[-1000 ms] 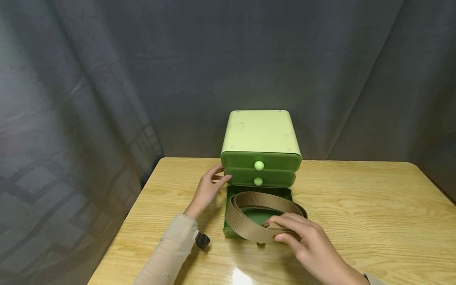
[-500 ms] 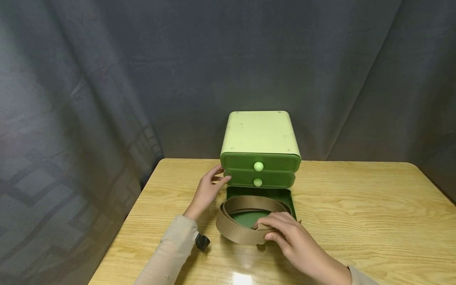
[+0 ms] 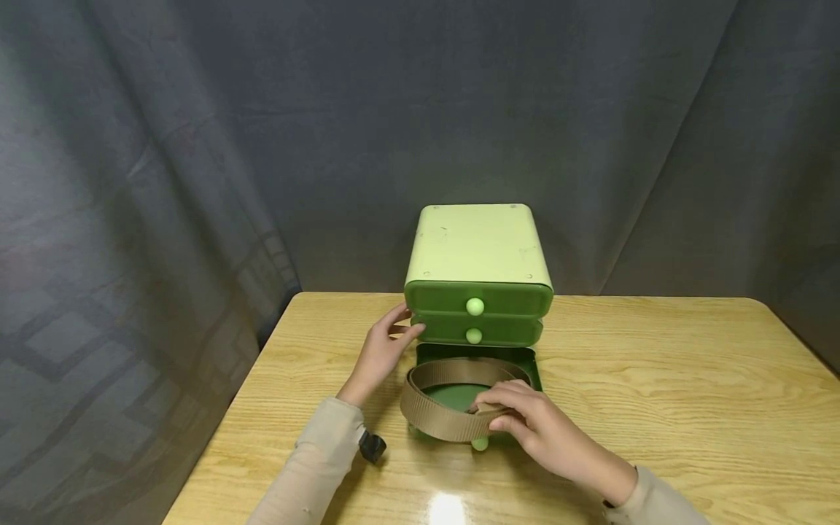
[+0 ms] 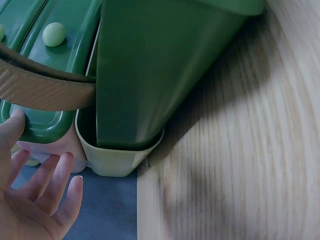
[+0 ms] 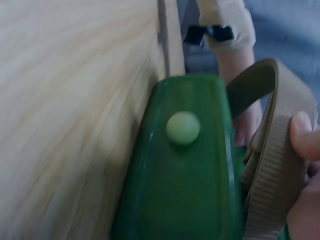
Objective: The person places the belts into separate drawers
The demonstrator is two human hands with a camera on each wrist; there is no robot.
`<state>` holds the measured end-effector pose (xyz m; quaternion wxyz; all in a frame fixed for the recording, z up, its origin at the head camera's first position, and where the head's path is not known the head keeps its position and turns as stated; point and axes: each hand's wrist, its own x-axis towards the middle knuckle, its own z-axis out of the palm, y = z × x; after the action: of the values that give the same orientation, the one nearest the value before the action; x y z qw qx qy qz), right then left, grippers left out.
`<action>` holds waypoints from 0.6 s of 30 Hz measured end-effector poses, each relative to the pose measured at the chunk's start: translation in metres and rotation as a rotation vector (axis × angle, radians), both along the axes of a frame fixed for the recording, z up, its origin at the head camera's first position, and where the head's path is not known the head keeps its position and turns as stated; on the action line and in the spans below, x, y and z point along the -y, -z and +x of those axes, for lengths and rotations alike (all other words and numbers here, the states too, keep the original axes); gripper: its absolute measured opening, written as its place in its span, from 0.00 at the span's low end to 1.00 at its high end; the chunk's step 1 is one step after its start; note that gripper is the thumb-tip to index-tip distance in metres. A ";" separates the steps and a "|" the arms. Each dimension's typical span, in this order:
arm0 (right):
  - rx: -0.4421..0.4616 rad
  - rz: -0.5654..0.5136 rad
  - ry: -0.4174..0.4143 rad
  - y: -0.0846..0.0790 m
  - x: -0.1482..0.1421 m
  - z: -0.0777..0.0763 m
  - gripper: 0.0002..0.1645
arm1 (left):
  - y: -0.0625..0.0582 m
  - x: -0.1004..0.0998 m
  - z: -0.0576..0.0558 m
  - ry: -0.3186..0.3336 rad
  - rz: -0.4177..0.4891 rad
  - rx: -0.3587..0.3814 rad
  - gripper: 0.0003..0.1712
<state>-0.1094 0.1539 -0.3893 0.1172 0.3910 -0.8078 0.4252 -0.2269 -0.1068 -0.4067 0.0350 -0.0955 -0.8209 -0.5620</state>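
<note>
A small green drawer cabinet [image 3: 479,244] with a pale top stands on the table, its bottom drawer [image 5: 180,190] pulled out. Over that drawer is a looped brown webbing strap [image 3: 436,421]; my right hand [image 3: 545,434] pinches its near right part between thumb and fingers. Part of the loop is hidden behind that hand. My left hand [image 3: 380,350] is at the cabinet's left side, thumb on the edge of the middle drawer front [image 3: 446,332]. In the left wrist view, its fingers [image 4: 60,180] are spread and loosely bent along the side wall.
The two upper drawers are pushed in, each with a round light green knob [image 3: 475,306]. Wooden table [image 3: 656,394] surface extends to both sides. A grey curtain [image 3: 354,146] hangs behind and at the left.
My right hand has moved left with the strap, bringing the loop over the open drawer, then slightly up and away. The bottom drawer's knob now shows. My left hand stays in place.
</note>
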 end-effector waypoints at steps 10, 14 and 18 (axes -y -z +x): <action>0.109 0.021 -0.065 0.018 -0.017 -0.019 0.19 | -0.002 0.000 0.001 -0.004 -0.021 -0.001 0.33; 0.180 0.024 -0.082 0.022 -0.023 -0.026 0.15 | -0.003 -0.001 0.002 -0.007 -0.014 0.000 0.33; 0.208 0.049 -0.069 0.026 -0.026 -0.034 0.14 | -0.002 -0.001 0.002 -0.005 -0.004 0.007 0.33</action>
<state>-0.1429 0.1800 -0.4149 0.0085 0.3751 -0.8117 0.4476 -0.2246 -0.1057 -0.4048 0.0336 -0.0917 -0.8223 -0.5606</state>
